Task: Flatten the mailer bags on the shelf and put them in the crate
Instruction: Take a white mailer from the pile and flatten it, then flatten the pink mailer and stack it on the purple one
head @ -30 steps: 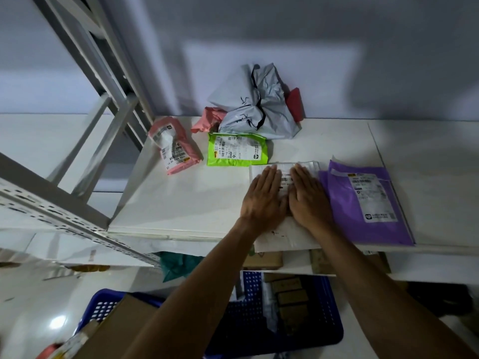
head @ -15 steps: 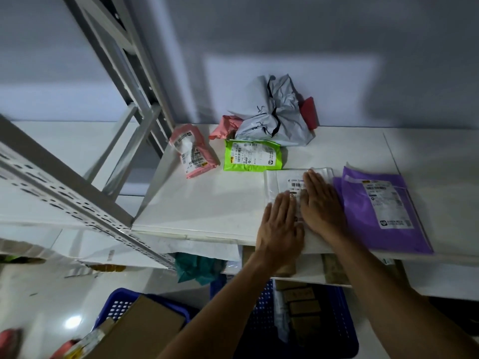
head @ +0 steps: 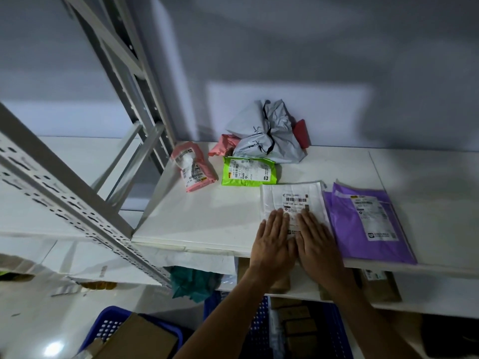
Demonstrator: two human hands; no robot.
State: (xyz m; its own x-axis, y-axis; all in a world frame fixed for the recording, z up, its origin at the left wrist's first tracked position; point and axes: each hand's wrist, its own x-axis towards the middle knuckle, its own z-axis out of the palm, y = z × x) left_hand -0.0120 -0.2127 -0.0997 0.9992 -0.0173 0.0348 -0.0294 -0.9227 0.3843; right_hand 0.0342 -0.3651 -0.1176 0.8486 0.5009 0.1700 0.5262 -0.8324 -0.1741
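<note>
From the head view, both hands lie flat, side by side, on the near half of a white mailer bag at the front edge of the white shelf. The left hand and right hand touch along their inner edges. Their fingers are straight, close together and pressing down, gripping nothing. A purple mailer bag lies flat just beside it on the right. Behind are a green mailer bag, a pink mailer bag and a crumpled grey mailer bag. A blue crate sits below the arms.
</note>
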